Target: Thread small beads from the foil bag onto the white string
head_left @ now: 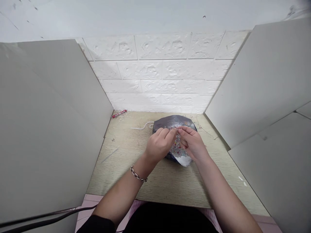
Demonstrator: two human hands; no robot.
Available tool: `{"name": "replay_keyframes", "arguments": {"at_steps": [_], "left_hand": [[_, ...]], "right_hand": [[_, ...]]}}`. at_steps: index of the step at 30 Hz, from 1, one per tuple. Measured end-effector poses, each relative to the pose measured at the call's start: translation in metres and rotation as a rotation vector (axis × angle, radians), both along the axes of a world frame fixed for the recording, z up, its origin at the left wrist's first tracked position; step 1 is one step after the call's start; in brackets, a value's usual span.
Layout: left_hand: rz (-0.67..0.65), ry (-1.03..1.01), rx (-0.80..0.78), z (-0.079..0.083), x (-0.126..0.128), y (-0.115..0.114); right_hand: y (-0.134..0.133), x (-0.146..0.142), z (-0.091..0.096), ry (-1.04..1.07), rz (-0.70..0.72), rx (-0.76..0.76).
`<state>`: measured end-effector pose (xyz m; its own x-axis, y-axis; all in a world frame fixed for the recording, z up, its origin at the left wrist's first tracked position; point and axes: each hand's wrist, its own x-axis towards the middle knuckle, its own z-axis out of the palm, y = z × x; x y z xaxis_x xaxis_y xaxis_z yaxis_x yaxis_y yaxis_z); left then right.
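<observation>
My left hand (160,144) is closed in a pinch, its fingertips meeting those of my right hand (193,142). The right thumb and forefinger are pinched together too. Anything between the fingertips is too small to make out. Right below both hands lies an opened bag (173,120), dark outside and silvery inside. Small clear and coloured beads (179,150) fill its middle, partly hidden by my fingers. From the bag's left side a pale beaded strand (141,127) curves out across the table.
A red-and-white wrapper (119,113) lies at the table's back left corner. A thin grey stick (109,155) rests on the left of the wooden table (126,161). Grey panels (51,123) stand on both sides, with a white brick-pattern wall (150,69) behind.
</observation>
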<state>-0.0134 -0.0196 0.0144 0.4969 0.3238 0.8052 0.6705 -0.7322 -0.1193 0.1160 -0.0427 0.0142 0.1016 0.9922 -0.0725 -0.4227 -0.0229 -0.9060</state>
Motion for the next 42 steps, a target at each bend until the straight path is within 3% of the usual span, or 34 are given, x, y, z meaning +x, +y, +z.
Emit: {"name": "replay_keyframes", "arguments": {"at_steps": [20, 27, 35, 42], "left_hand": [[-0.035, -0.077, -0.094, 0.0, 0.002, -0.001], [-0.194, -0.342, -0.466, 0.005, 0.005, -0.003], [-0.236, -0.55, -0.865, 0.011, 0.007, -0.005], [-0.349, -0.698, -1.226, 0.015, 0.005, 0.0]], "right_hand": [[0.0, -0.001, 0.0, -0.006, 0.004, 0.009], [0.001, 0.0, -0.004, -0.14, -0.065, 0.095], [0.002, 0.001, -0.007, -0.204, -0.084, 0.122], [-0.002, -0.002, -0.004, -0.506, -0.193, 0.232]]}}
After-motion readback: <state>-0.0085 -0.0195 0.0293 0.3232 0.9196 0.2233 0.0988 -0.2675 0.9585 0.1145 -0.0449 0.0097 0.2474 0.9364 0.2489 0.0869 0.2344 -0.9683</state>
